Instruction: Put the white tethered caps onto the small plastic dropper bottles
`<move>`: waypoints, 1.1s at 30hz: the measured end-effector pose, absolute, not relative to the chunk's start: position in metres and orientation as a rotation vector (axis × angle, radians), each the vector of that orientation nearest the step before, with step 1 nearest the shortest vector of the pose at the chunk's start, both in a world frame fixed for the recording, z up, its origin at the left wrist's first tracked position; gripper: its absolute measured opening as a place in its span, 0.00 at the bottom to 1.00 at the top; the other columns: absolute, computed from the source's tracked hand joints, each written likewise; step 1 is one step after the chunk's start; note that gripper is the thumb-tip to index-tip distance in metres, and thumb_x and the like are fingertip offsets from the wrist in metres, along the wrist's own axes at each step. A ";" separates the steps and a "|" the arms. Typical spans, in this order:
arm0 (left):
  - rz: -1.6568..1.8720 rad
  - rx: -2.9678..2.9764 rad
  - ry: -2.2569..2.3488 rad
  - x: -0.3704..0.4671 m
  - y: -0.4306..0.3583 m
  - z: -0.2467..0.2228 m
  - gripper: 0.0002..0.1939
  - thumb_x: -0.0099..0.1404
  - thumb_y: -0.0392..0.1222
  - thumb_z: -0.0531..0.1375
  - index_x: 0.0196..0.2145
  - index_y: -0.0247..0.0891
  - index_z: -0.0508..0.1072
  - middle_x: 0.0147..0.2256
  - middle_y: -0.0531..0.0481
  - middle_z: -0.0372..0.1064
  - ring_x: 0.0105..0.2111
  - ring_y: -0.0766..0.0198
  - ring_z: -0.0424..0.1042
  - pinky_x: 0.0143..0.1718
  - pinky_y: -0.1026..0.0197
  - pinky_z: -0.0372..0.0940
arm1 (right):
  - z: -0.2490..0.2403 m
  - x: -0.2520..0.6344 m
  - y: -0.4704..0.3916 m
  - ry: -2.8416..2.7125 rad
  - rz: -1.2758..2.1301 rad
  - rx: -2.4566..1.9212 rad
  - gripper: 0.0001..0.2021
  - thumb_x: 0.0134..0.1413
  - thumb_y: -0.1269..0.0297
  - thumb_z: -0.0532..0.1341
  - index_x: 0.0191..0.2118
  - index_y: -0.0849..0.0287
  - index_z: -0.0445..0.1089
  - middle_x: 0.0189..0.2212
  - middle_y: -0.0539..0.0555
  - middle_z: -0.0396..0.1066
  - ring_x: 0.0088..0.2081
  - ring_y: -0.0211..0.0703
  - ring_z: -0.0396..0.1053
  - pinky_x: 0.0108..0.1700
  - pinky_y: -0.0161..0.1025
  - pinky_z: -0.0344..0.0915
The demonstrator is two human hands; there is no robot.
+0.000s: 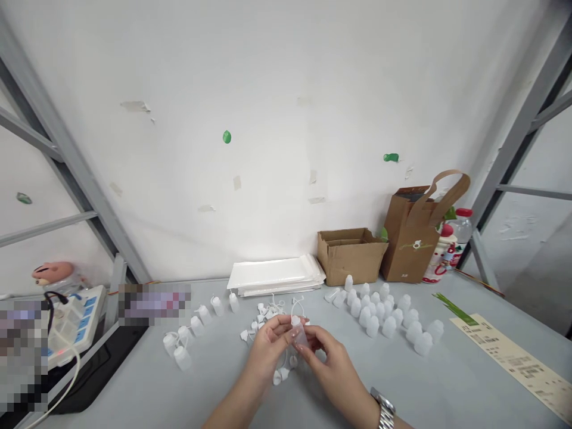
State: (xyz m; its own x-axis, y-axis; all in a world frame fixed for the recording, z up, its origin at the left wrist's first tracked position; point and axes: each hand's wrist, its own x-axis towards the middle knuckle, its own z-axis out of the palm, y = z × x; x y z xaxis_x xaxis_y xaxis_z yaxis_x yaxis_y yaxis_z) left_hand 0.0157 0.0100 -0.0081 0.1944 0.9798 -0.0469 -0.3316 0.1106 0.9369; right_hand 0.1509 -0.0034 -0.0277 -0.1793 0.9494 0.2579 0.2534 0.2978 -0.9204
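my left hand point(273, 342) and right hand point(333, 363) both pinching a small bottle point(301, 340), 6 o'clock in view | seems I'm at the cap stage, wants steady fingers tbh | from my hands: loose caps point(261, 310) 11, capped bottles point(196, 325) 9–10, bare bottles point(389, 327) 2–3

Left hand point(273, 342): near centre, forearm rising from the near edge, fingers curled inward, thumb toward the right | right hand point(328, 357): meets it from the right, fingers bent, thumb and fingertips pinching | wrists: I see the right one banded by a metal watch point(383, 409), the left bare
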 end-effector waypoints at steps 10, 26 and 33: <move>1.101 0.965 0.835 0.019 0.002 0.004 0.14 0.52 0.43 0.63 0.37 0.36 0.76 0.41 0.43 0.74 0.48 0.52 0.67 0.53 0.53 0.56 | -0.031 0.151 -0.002 -1.703 0.684 -1.218 0.06 0.52 0.62 0.58 0.29 0.58 0.63 0.27 0.49 0.65 0.29 0.39 0.63 0.32 0.35 0.62; 1.032 0.962 0.919 0.017 0.003 -0.001 0.16 0.53 0.41 0.61 0.40 0.36 0.76 0.45 0.43 0.72 0.53 0.51 0.62 0.57 0.53 0.49 | -0.040 0.154 -0.004 -1.880 0.328 -1.232 0.01 0.54 0.67 0.56 0.33 0.56 0.63 0.29 0.53 0.68 0.30 0.43 0.66 0.30 0.36 0.62; 1.022 0.897 0.849 0.019 0.004 0.004 0.15 0.50 0.40 0.61 0.36 0.34 0.78 0.42 0.42 0.74 0.52 0.48 0.62 0.57 0.52 0.49 | -0.032 0.150 -0.006 -1.784 0.652 -1.292 0.04 0.52 0.64 0.58 0.29 0.57 0.64 0.24 0.49 0.66 0.26 0.39 0.62 0.29 0.34 0.59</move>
